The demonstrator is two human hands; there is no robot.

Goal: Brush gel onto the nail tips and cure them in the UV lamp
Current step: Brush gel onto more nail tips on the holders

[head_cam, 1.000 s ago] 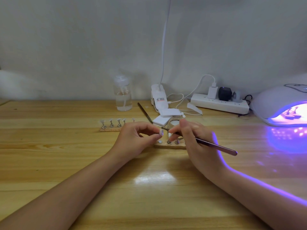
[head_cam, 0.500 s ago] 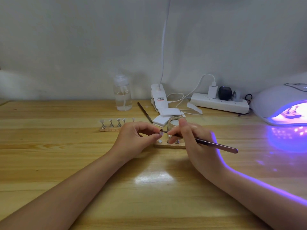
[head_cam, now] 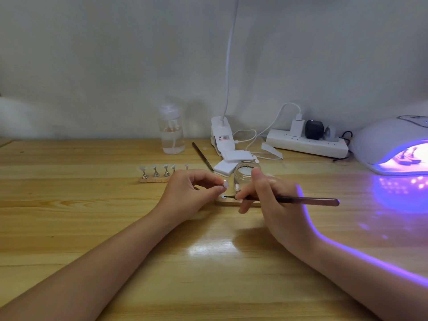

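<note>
1. Home-style nail-art desk: a wooden table [head_cam: 69, 205] pushed against a plain white wall [head_cam: 92, 54].
2. Nail gear marks the trade: a lit UV lamp [head_cam: 382, 144] glowing purple at right, a pump bottle [head_cam: 171, 130] of clear liquid, an open gel jar [head_cam: 246, 173], and a wooden stand of nail tips [head_cam: 159, 173].
3. Makeshift wiring: a white power strip [head_cam: 305, 143] with chargers plugged in, loose cables, and a clip-on desk lamp [head_cam: 221, 133] with a gooseneck going up.
4. A spare brush [head_cam: 202, 156] lies loose on the table.
</note>
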